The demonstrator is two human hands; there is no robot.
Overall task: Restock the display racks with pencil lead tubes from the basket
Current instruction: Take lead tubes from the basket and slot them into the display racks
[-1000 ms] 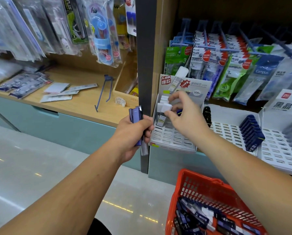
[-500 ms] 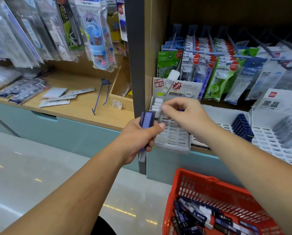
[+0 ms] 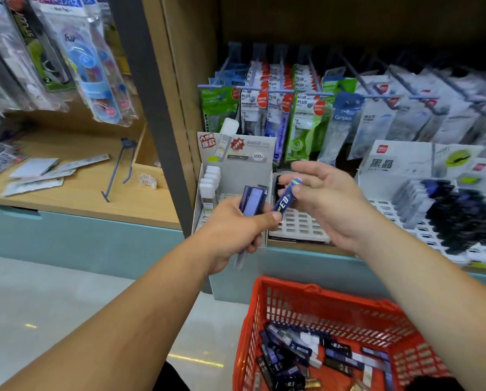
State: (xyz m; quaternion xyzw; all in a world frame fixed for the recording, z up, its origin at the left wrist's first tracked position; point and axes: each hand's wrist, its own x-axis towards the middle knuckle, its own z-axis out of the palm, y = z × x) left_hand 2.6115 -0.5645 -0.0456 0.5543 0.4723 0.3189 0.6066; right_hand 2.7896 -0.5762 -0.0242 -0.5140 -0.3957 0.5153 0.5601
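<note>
1 slim blue plastic lead tube (image 3: 286,197) is now pinched by the right hand (image 3: 329,204), withdrawn from the white slotted display rack (image 3: 298,225); purple plastic tubes (image 3: 253,200) are still gripped by the left hand (image 3: 233,232) above the red plastic basket (image 3: 320,296).

We have one head view only: it looks forward and down, close over both forearms, facing the display racks (image 3: 298,221), basket (image 3: 320,306) below.

One red basket (image 3: 325,292), three white display racks (image 3: 299,226) — one loose blue hook (image 3: 120,172).
</note>
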